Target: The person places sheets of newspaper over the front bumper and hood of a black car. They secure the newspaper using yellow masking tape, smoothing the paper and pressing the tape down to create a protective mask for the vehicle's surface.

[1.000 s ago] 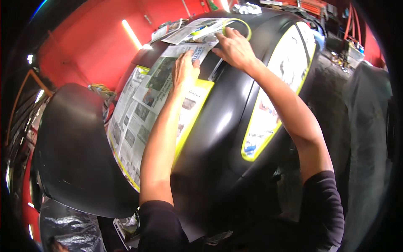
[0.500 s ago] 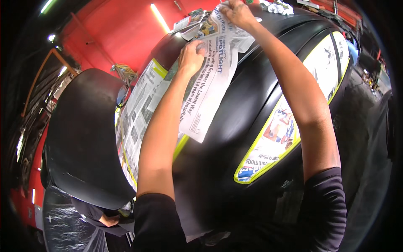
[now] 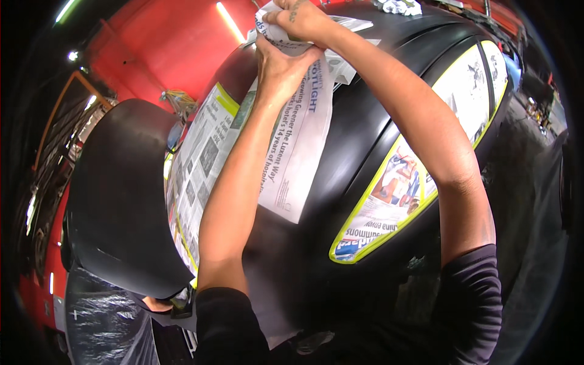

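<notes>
A long newspaper sheet (image 3: 295, 158) hangs over the dark, matte car body, its upper part bent and gathered between my hands. My right hand (image 3: 301, 23) grips the folded top of the sheet. Just below it, my left hand (image 3: 278, 66) is closed on the same sheet, thumb stretched toward the right; some of its fingers are hidden behind the paper. Beneath my left forearm, more newspaper (image 3: 194, 173) covers the glass, edged with yellow-green masking tape (image 3: 228, 100). Loose paper pieces (image 3: 344, 66) stick out right of my hands.
Side windows (image 3: 395, 188) to the right are papered and edged with yellow-green tape. A large dark raised panel (image 3: 121, 194) stands at left. Another person's hand (image 3: 157, 304) shows below it, beside plastic sheeting (image 3: 100, 316). Crumpled white paper (image 3: 398, 7) lies on the roof.
My right hand has moved left and down toward my left hand, folding over the top of the newspaper. My left hand has turned and shifted slightly upward along the sheet.
</notes>
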Demonstrator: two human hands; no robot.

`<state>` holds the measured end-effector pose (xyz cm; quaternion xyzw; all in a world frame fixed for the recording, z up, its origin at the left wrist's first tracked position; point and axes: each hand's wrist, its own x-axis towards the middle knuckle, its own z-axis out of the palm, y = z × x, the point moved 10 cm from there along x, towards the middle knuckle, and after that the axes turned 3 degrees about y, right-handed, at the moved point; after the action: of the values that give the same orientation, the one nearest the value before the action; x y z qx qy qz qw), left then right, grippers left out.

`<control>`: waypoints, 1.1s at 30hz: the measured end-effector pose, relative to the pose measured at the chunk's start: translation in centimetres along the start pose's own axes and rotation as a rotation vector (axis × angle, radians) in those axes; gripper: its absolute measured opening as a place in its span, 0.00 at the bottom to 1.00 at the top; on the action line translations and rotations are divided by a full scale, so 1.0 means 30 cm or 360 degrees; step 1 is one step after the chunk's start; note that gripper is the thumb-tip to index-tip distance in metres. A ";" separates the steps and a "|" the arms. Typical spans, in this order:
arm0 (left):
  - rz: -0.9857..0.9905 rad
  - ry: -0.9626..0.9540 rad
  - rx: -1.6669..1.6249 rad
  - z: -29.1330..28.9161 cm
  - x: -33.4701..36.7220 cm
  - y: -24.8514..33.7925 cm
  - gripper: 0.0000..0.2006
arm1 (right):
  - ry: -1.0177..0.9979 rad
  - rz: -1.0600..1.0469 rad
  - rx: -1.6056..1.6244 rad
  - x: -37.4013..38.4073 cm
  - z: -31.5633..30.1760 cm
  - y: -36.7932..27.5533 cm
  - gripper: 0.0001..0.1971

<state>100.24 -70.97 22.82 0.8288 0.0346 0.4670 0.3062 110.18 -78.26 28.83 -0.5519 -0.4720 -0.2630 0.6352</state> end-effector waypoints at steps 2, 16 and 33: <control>0.0040 0.0089 -0.0023 -0.044 0.008 -0.016 0.44 | -0.0324 0.0110 0.0082 -0.014 0.060 -0.012 0.10; -0.0221 0.0018 0.0253 -0.856 0.230 -0.256 0.10 | -0.0756 -0.0516 -0.1104 -0.335 0.102 0.056 0.13; 0.0526 -0.0098 0.0402 -1.229 -0.047 0.496 0.13 | -0.0030 -0.1195 -0.0049 -0.135 0.215 -1.144 0.24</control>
<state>66.73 -65.99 43.67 0.8689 -0.0528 0.4774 0.1200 77.16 -81.54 40.42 -0.3523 -0.6432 -0.4797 0.4818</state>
